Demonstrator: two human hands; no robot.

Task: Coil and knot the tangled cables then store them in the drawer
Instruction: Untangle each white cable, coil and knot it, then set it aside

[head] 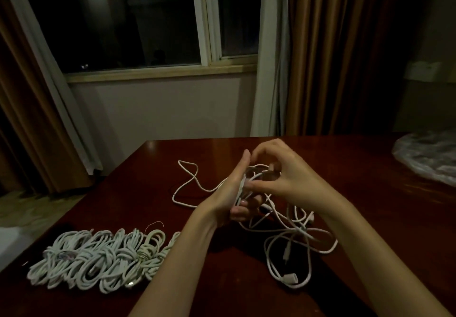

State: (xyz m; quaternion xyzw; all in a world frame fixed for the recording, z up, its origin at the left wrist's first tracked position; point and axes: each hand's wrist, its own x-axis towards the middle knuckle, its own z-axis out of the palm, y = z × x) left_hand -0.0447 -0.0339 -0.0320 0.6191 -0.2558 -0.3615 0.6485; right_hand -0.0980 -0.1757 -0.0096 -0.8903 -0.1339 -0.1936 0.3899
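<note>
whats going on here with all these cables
A person is winding a white cable into a coil above a dark wooden table. The left hand holds the loops while the right hand pinches the cable and wraps it round. A loose tangle of cable lies on the table under the hands. A row of finished bundles lies at the left. No drawer is in view.
</note>
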